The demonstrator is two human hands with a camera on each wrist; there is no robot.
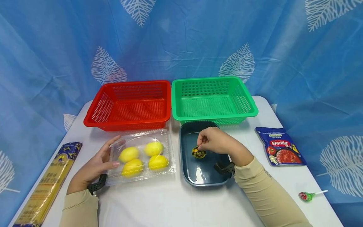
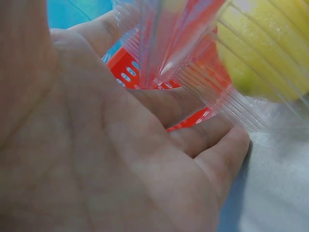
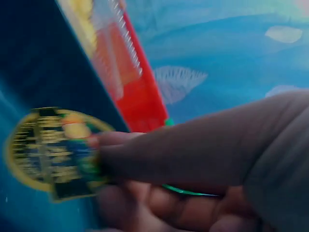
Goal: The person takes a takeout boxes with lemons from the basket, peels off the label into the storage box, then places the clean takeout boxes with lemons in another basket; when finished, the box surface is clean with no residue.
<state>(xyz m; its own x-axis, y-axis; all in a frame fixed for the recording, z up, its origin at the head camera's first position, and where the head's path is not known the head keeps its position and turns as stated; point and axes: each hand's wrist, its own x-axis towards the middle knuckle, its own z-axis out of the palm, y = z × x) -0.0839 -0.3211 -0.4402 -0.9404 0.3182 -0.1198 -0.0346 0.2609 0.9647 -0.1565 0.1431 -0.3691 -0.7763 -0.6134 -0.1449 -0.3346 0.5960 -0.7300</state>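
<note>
My left hand (image 1: 99, 162) holds the left side of a clear plastic clamshell box (image 1: 167, 138), its thumb over the top and its fingers along the far edge. Several yellow lemons (image 1: 132, 167) lie inside; one lemon (image 2: 265, 48) shows close up through the ribbed plastic in the left wrist view. Between thumb and fingertips my right hand (image 1: 216, 142) pinches a black and gold round sticker (image 3: 48, 150) with fruit and lettering on it. That hand is over a dark blue rectangular tray (image 1: 185, 170), which stands just right of the box.
A red basket (image 1: 127, 123) and a green basket (image 1: 212, 118) stand side by side at the back. On the left lies a long spaghetti pack (image 1: 48, 186). A Barilla sauce pouch (image 1: 279, 146) and a wrapped lollipop (image 1: 306, 196) lie on the right. Blue curtain surrounds the white table.
</note>
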